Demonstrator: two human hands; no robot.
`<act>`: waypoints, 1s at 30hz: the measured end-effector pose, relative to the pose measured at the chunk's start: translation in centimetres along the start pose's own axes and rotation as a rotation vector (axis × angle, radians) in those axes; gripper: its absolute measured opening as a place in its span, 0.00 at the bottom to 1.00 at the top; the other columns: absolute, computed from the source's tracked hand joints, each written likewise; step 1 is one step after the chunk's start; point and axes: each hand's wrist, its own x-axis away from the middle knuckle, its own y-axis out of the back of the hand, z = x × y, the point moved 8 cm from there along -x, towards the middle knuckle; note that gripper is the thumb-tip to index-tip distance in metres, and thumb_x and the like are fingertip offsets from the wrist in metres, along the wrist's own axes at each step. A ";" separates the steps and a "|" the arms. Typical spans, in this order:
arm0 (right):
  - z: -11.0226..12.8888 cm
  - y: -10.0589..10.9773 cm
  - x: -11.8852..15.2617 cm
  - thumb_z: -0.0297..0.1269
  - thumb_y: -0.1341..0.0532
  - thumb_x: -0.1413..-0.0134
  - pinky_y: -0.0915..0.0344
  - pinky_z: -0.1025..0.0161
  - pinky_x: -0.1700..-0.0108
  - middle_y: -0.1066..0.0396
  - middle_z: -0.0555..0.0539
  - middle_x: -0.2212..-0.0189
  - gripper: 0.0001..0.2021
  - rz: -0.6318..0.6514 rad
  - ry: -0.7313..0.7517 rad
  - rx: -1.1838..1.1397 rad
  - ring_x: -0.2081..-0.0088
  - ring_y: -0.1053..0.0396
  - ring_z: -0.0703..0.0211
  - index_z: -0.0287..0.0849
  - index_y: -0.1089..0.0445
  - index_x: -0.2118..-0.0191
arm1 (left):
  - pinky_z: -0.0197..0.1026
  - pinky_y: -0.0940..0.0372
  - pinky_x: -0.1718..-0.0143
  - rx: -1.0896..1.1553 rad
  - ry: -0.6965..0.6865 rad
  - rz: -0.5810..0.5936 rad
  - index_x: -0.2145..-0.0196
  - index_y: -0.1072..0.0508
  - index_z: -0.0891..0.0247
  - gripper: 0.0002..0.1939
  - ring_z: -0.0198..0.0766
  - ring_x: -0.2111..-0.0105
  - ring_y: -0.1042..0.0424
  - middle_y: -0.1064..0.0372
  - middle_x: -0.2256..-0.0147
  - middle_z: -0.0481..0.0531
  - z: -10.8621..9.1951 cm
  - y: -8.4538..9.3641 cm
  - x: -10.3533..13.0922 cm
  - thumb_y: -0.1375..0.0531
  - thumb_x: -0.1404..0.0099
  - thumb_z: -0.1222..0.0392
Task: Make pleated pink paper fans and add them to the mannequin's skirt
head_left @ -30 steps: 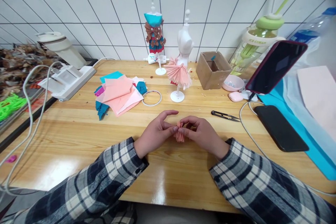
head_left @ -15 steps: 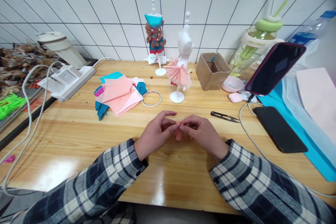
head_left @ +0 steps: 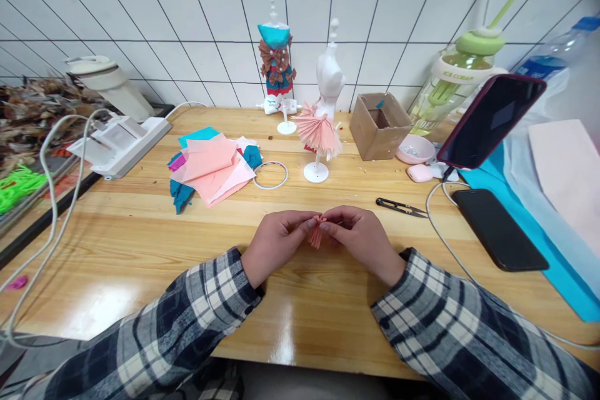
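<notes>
Pleated pink paper piece: pinched at its gathered top between left hand and right hand, both closed on it, near the worktop's front edge, mid-width. Pleats appear done; the piece is unattached. Thread snips lie idle, right.

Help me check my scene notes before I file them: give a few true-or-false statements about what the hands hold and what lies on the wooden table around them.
1. Both hands pinch a small pleated pink paper piece between them. True: the left hand and right hand meet on it.
2. The small black thread snips are in the right hand. False: they lie on the wooden table, apart from that hand.
3. The white mannequin stand wears a pink pleated skirt. True.
4. The brown cardboard box lies on the black phone. False: the box stands farther back, and the phone lies flat by itself.
</notes>
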 end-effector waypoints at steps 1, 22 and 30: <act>0.0 0.0 0.0 0.40 0.33 0.55 0.33 0.64 0.72 0.24 0.47 0.72 0.09 -0.003 0.004 0.005 0.74 0.29 0.60 0.41 0.24 0.67 | 0.36 0.31 0.61 -0.017 -0.016 -0.003 0.57 0.22 0.60 0.13 0.37 0.64 0.24 0.21 0.63 0.48 -0.1 0.0 0.0 0.44 0.34 0.57; 0.1 -0.5 0.3 0.37 0.35 0.49 0.32 0.62 0.64 0.25 0.49 0.69 0.13 0.027 0.081 0.030 0.68 0.29 0.60 0.46 0.25 0.56 | 0.33 0.36 0.66 0.148 0.055 0.186 0.71 0.22 0.64 0.15 0.34 0.72 0.29 0.25 0.74 0.47 -0.2 -1.5 0.3 0.46 0.33 0.59; 2.0 0.0 0.4 0.36 0.32 0.51 0.42 0.65 0.72 0.36 0.51 0.73 0.04 0.000 0.280 0.218 0.74 0.41 0.65 0.46 0.22 0.67 | 0.38 0.35 0.62 0.423 0.120 0.336 0.69 0.23 0.68 0.16 0.37 0.69 0.30 0.26 0.72 0.53 0.6 -2.2 0.5 0.44 0.34 0.54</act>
